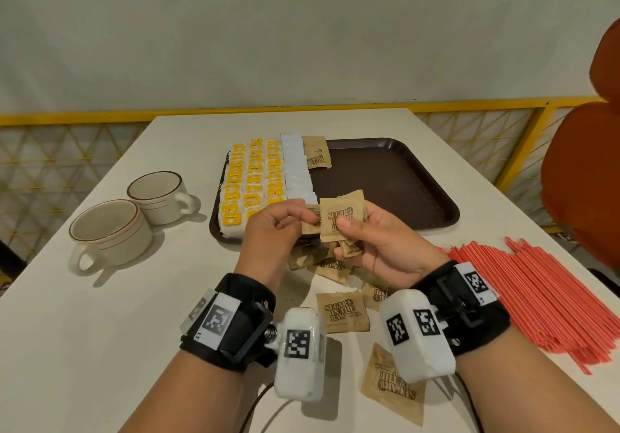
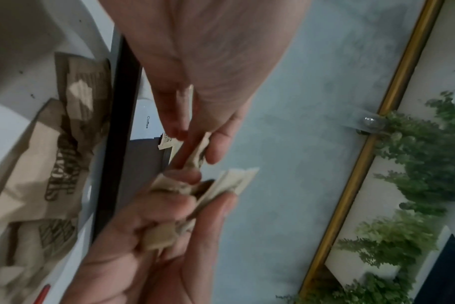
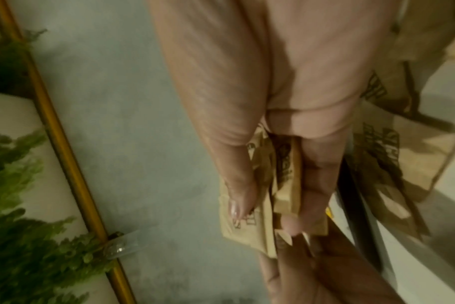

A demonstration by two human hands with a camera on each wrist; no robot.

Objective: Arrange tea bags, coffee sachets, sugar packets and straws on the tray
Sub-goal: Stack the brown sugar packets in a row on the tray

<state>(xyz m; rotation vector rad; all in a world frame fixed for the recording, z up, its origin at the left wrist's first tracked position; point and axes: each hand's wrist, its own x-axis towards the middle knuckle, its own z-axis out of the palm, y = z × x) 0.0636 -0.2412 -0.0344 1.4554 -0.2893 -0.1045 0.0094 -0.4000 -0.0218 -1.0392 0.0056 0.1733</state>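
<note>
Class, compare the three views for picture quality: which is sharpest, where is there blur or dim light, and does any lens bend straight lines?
Head view: sharpest and evenly lit, print legible on the sugar packets in the right hand; table edges splay from the wide lens. Left wrist view: the left hand and packets are soft. Right wrist view: dimmest and most smeared.

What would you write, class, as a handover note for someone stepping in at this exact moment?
Right hand grips a stack of sugar packets; left hand pinches one packet beside it.
Tray: tea bags, white sachets and two sugar packets are in rows on its left part.
Left: loose sugar packets on the table, and straws at the right, none on the tray yet.
</note>
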